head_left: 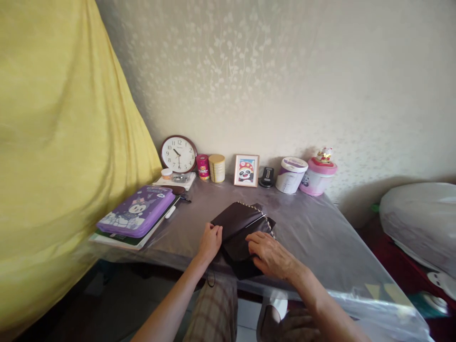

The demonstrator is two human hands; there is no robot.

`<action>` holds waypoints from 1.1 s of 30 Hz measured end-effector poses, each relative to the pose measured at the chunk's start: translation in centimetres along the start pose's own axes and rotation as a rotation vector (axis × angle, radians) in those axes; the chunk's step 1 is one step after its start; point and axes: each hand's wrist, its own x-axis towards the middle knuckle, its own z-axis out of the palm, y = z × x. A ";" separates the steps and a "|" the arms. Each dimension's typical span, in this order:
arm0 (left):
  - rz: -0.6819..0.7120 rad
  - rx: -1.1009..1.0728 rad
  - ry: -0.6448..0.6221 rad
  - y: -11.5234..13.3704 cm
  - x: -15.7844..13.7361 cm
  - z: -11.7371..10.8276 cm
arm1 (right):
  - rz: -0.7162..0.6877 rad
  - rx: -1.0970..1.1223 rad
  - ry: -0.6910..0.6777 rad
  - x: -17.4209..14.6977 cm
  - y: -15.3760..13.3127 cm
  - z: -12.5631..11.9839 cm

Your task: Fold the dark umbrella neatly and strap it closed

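A flat black bag (237, 218) with a speckled light-and-dark cord (267, 221) along its far right edge lies at the front edge of the table. My left hand (211, 241) pinches the bag's left edge between thumb and fingertips. Across the bag's right part, my right hand (269, 254) has its fingers curled onto a dark flap; the palm side is hidden. Part of the bag hangs toward the table's front edge, below my hands. A thin dark loop (211, 279) dangles under my left wrist.
A purple case (137, 211) lies on books (121, 242) at left. Along the wall stand a clock (178, 154), a pink can (203, 167), a yellow-lidded tin (217, 168), a panda picture frame (246, 170), a black hole punch (267, 176) and two tubs (291, 175). A yellow curtain (64, 142) hangs left.
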 end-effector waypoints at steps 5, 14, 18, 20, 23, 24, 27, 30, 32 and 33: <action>0.052 -0.062 0.039 0.5 -0.4 -1.8 | -0.033 -0.071 0.139 0.9 -0.3 -1.3; 0.317 -0.471 -0.313 3.4 -3.4 -6.4 | -0.091 -0.193 0.262 2.5 -0.5 -1.1; 0.278 -0.473 -0.214 3.7 -3.0 -4.7 | -0.079 -0.181 0.276 2.8 -0.4 -1.3; 0.275 -0.483 -0.180 3.6 -2.8 -4.2 | -0.048 -0.175 0.269 2.6 0.1 -1.5; 0.278 -0.474 -0.179 3.5 -2.6 -4.2 | 0.029 -0.175 0.262 1.9 1.9 -1.9; 0.274 -0.472 -0.185 3.5 -2.6 -4.4 | 0.056 -0.174 0.262 1.5 2.6 -2.1; 0.259 -0.470 -0.172 3.5 -2.7 -4.6 | 0.169 -0.155 0.319 0.4 4.9 -2.5; 0.267 -0.437 -0.137 3.4 -2.6 -4.4 | 0.281 -0.138 0.450 0.0 6.1 -2.7; 0.266 -0.369 -0.109 3.3 -2.4 -4.2 | 0.362 -0.095 0.522 0.3 6.3 -2.5; 0.260 -0.325 -0.093 3.2 -2.3 -4.1 | 0.406 -0.050 0.543 0.7 6.3 -2.2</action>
